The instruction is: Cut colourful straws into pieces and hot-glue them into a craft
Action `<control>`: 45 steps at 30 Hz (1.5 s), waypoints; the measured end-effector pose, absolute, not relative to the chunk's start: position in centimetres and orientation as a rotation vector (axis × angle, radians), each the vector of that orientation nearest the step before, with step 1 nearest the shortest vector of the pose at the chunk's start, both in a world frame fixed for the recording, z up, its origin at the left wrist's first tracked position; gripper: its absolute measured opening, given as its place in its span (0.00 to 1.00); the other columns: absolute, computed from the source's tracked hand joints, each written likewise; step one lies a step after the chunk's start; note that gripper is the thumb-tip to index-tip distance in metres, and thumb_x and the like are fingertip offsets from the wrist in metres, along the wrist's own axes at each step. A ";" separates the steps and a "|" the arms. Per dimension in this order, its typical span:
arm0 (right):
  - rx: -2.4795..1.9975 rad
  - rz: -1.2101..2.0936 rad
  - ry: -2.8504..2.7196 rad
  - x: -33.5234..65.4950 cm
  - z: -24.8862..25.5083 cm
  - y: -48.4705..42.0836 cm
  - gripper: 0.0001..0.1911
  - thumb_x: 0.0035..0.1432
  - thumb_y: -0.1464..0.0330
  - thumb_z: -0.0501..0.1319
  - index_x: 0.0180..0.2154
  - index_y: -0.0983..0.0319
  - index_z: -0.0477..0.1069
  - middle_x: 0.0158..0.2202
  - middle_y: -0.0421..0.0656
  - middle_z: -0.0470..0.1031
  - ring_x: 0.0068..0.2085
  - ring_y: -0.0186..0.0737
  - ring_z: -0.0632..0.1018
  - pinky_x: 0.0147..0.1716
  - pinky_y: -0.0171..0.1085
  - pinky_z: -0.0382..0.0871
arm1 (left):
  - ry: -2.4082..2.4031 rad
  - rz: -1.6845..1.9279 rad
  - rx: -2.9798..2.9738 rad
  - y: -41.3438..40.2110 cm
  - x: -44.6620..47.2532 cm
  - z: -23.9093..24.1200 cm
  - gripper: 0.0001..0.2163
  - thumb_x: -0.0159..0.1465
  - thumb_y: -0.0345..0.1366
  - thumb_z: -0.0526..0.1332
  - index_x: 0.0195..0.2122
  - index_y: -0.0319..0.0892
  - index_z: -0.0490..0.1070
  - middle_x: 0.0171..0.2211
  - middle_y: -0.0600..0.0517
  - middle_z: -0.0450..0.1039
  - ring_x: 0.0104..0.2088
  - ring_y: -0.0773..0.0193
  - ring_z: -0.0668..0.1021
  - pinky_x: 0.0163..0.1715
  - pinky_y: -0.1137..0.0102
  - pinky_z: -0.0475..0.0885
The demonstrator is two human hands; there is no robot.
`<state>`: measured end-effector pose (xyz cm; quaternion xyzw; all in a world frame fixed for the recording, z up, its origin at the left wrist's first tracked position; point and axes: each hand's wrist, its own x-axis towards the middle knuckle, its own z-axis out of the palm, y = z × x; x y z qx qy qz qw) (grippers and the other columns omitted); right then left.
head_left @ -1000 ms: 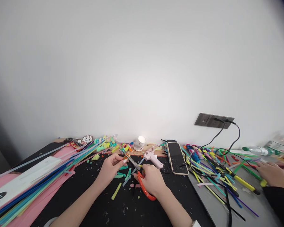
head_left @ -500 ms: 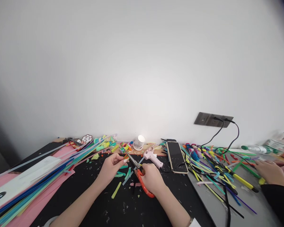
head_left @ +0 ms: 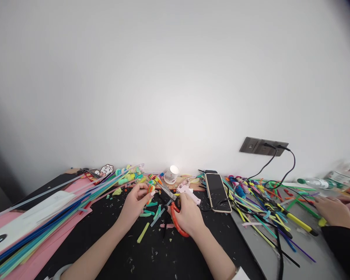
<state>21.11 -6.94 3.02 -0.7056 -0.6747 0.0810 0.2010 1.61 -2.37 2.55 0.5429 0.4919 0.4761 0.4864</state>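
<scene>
My right hand is closed round the orange handles of a pair of scissors, whose metal blades point up and left toward my left hand. My left hand pinches a small orange and green piece of straw at its fingertips, close to the blade tips. Short cut pieces of green and blue straw lie on the black table mat between and below my hands. A pink glue gun lies just behind my right hand.
Long coloured straws and pink sheets fill the left. A paper cup and a phone stand behind. Tangled straws and cables cover the right, where another person's hand rests. A wall socket holds a plug.
My left hand has lifted its small piece a little up and away from the blades. My right hand with the scissors has shifted slightly up and toward the left hand.
</scene>
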 end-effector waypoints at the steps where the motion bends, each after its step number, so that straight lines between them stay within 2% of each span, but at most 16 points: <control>1: -1.961 0.240 -1.864 21.2 3.0 -6.9 0.14 0.59 0.57 0.60 0.36 0.61 0.66 0.37 0.45 0.73 0.37 0.43 0.75 0.31 0.35 0.58 | 1.199 1.163 1.319 -2.4 1.6 2.6 0.20 0.52 0.51 0.65 0.35 0.45 0.61 0.30 0.50 0.79 0.23 0.63 0.76 0.13 0.77 0.63; 7: -1.870 0.270 -1.781 21.3 3.1 -7.0 0.11 0.59 0.59 0.59 0.32 0.60 0.64 0.34 0.43 0.72 0.35 0.41 0.73 0.30 0.35 0.58 | 1.210 1.172 1.260 -2.3 1.5 2.8 0.24 0.52 0.51 0.67 0.37 0.48 0.54 0.34 0.49 0.81 0.27 0.61 0.79 0.13 0.77 0.62; 12: -1.836 0.285 -1.765 21.3 3.0 -7.0 0.10 0.58 0.60 0.59 0.32 0.60 0.64 0.34 0.43 0.73 0.34 0.40 0.73 0.30 0.34 0.59 | 1.204 1.168 1.271 -2.6 1.5 2.9 0.26 0.52 0.51 0.67 0.45 0.47 0.59 0.39 0.48 0.81 0.35 0.56 0.82 0.13 0.78 0.63; 15: -1.838 0.309 -1.758 21.3 3.1 -7.0 0.10 0.58 0.61 0.59 0.31 0.60 0.64 0.33 0.43 0.72 0.33 0.40 0.73 0.29 0.34 0.59 | 1.173 1.135 1.285 -2.5 1.5 2.8 0.22 0.51 0.51 0.68 0.40 0.45 0.66 0.42 0.46 0.80 0.39 0.51 0.82 0.13 0.78 0.61; 18: -1.822 0.329 -1.777 21.3 3.3 -7.1 0.10 0.57 0.62 0.59 0.30 0.59 0.62 0.32 0.42 0.71 0.32 0.39 0.71 0.29 0.34 0.58 | 1.123 1.124 1.202 -2.5 1.5 2.7 0.20 0.49 0.51 0.69 0.34 0.43 0.67 0.42 0.45 0.79 0.40 0.49 0.83 0.13 0.78 0.61; 22: -1.762 0.337 -1.854 21.2 3.5 -7.3 0.10 0.56 0.63 0.59 0.28 0.59 0.60 0.30 0.40 0.69 0.31 0.38 0.69 0.29 0.34 0.57 | 1.040 1.175 1.115 -2.5 1.6 2.8 0.22 0.47 0.53 0.71 0.30 0.43 0.65 0.41 0.46 0.79 0.42 0.49 0.83 0.21 0.74 0.71; 25: -1.762 0.357 -1.912 21.1 3.7 -7.4 0.12 0.56 0.62 0.60 0.28 0.59 0.60 0.30 0.40 0.69 0.31 0.37 0.69 0.28 0.33 0.55 | 1.056 1.199 1.149 -2.5 1.6 2.8 0.23 0.45 0.55 0.71 0.29 0.43 0.64 0.38 0.47 0.79 0.41 0.49 0.83 0.25 0.71 0.74; 30: -1.782 0.348 -1.989 21.0 3.6 -7.5 0.13 0.55 0.59 0.62 0.29 0.59 0.61 0.31 0.39 0.70 0.31 0.37 0.69 0.28 0.33 0.52 | 1.101 1.204 1.169 -2.4 1.6 2.7 0.24 0.45 0.55 0.71 0.33 0.44 0.65 0.34 0.49 0.78 0.35 0.53 0.83 0.19 0.74 0.69; 35: -1.801 0.302 -2.019 21.1 3.6 -7.5 0.13 0.57 0.58 0.62 0.30 0.60 0.63 0.32 0.40 0.71 0.32 0.38 0.71 0.28 0.34 0.52 | 1.112 1.196 1.182 -2.6 1.3 3.1 0.25 0.47 0.53 0.70 0.37 0.44 0.64 0.36 0.47 0.80 0.36 0.53 0.82 0.13 0.78 0.62; 39: -1.807 0.292 -2.040 21.1 3.7 -7.6 0.13 0.56 0.58 0.62 0.31 0.60 0.65 0.32 0.41 0.71 0.32 0.38 0.71 0.28 0.34 0.52 | 1.138 1.165 1.193 -2.4 1.1 2.8 0.27 0.49 0.53 0.69 0.43 0.44 0.65 0.46 0.43 0.79 0.39 0.52 0.82 0.13 0.78 0.64; 41: -1.811 0.294 -2.040 21.1 3.8 -7.6 0.13 0.56 0.58 0.63 0.31 0.61 0.65 0.33 0.41 0.72 0.32 0.38 0.71 0.28 0.34 0.52 | 1.147 1.150 1.186 -2.2 1.0 2.4 0.25 0.49 0.52 0.70 0.43 0.43 0.68 0.49 0.41 0.77 0.41 0.51 0.82 0.14 0.77 0.66; 45: -1.799 0.298 -2.041 21.1 3.7 -7.6 0.14 0.55 0.58 0.63 0.31 0.61 0.66 0.33 0.41 0.72 0.32 0.38 0.71 0.28 0.34 0.51 | 1.172 1.197 1.158 -1.9 0.9 1.6 0.22 0.49 0.51 0.70 0.39 0.42 0.71 0.47 0.43 0.78 0.42 0.49 0.82 0.15 0.75 0.67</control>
